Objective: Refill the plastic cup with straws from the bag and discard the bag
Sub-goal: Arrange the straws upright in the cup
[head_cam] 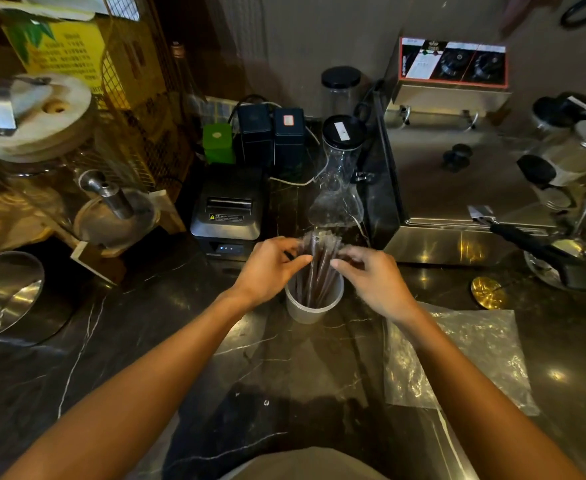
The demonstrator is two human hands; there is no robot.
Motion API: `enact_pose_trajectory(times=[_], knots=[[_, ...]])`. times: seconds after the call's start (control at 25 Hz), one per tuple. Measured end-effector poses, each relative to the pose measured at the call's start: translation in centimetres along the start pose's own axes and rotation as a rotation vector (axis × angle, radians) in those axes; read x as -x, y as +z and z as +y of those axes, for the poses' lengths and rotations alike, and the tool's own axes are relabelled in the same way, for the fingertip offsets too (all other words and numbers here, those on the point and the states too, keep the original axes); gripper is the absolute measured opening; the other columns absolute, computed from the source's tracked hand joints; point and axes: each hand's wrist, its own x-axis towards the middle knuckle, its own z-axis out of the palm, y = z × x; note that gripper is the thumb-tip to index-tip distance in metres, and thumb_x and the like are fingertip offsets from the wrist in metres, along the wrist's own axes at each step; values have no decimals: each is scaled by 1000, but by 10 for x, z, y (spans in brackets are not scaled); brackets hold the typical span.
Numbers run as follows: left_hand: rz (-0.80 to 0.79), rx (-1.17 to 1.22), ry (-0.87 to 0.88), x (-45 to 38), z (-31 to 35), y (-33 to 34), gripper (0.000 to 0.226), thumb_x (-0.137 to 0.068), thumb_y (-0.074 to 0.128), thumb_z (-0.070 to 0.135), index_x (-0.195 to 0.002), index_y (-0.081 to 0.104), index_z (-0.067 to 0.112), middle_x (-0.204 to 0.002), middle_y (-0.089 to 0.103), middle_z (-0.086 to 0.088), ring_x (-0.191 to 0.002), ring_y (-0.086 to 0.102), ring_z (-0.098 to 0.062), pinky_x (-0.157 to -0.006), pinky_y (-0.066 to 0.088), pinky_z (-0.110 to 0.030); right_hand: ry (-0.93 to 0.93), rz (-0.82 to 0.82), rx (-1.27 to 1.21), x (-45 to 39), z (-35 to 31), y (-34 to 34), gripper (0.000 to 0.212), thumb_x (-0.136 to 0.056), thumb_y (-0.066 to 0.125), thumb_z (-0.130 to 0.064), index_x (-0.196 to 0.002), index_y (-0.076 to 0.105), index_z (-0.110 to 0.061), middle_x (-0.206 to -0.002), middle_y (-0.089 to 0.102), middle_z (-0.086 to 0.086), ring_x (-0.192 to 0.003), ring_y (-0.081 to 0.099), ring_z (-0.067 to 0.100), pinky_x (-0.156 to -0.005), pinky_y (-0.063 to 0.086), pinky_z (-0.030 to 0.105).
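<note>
Mid-frame, cup: upright on surface, straws inside.
Grip: my left hand and right hand pinch straw tops.
Bag: lower right, flat, empty-looking.
Risk: sideways push tips cup, spilling straws.

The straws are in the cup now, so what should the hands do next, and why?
Probably let go of the straws and reach for the bag. The straws already stand in the cup, with the left hand and right hand at their tops, while the clear bag lies flat on the counter, not yet thrown away.
</note>
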Motion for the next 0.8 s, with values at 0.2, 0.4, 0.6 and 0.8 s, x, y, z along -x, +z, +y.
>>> enact_pose_trajectory(times=[0.2,0.4,0.6,0.8], knots=[[-114,-79,37,-15,0,-12,16,-98,67,22,-83,71,27,-75,62,10,-65,59,4,-67,47,-20,-164,-85,86,-21,-18,-17,21,-103,63,-27,-84,72,-30,-84,72,-9,-82,66,4,-75,50,31],[-136,-144,42,-21,-10,-11,12,-97,68,26,-96,73,16,-82,65,3,-70,63,-4,-69,51,-26,-192,-171,416,-30,-18,-11,16,-103,60,-33,-101,70,-20,-96,69,-3,-88,67,18,-76,54,41],[-144,-204,6,-12,-22,-8,9,-92,71,41,-86,66,36,-94,62,4,-68,59,-5,-68,56,-29,20,-151,173,-22,-2,-6,29,-94,71,-42,-114,62,-23,-87,63,-10,-76,65,2,-63,44,20],[-198,-88,-51,0,-26,-11,12,-90,74,38,-100,67,43,-88,69,7,-65,63,2,-66,48,-15,98,-232,65,-5,12,-6,20,-96,70,-41,-100,67,-22,-82,65,-1,-51,58,-10,-48,39,15]])
